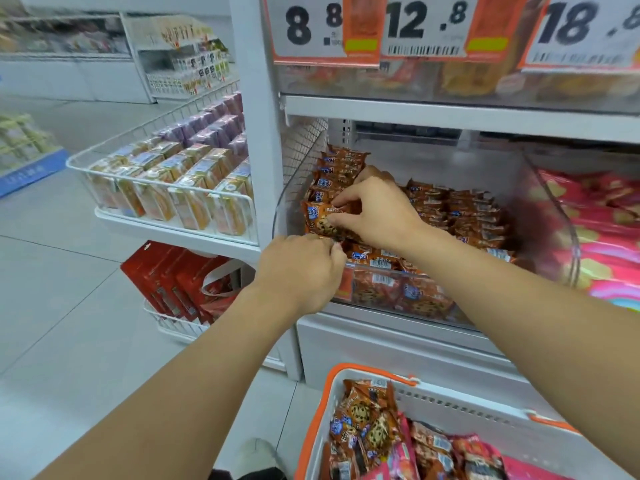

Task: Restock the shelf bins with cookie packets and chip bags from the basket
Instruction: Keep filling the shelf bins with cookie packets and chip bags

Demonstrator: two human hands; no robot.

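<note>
The right hand [375, 211] pinches an orange foil cookie packet [320, 220] at the near left of the clear plastic shelf bin [381, 299]. The left hand [301, 271], fingers curled, touches the bin's front edge; what it grips, I cannot tell. The white, orange-rimmed basket [346, 379] sits near right.

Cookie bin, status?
Right hand pinching a cookie packet in the clear bin. Left hand curled at bin's front edge. Basket still stocked. Nothing blocking.

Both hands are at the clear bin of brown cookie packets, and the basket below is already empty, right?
Not quite. The head view shows both hands, left hand and right hand, at the clear bin of brown cookie packets, but the basket below is not empty: it holds cookie packets and pink bags.
</note>
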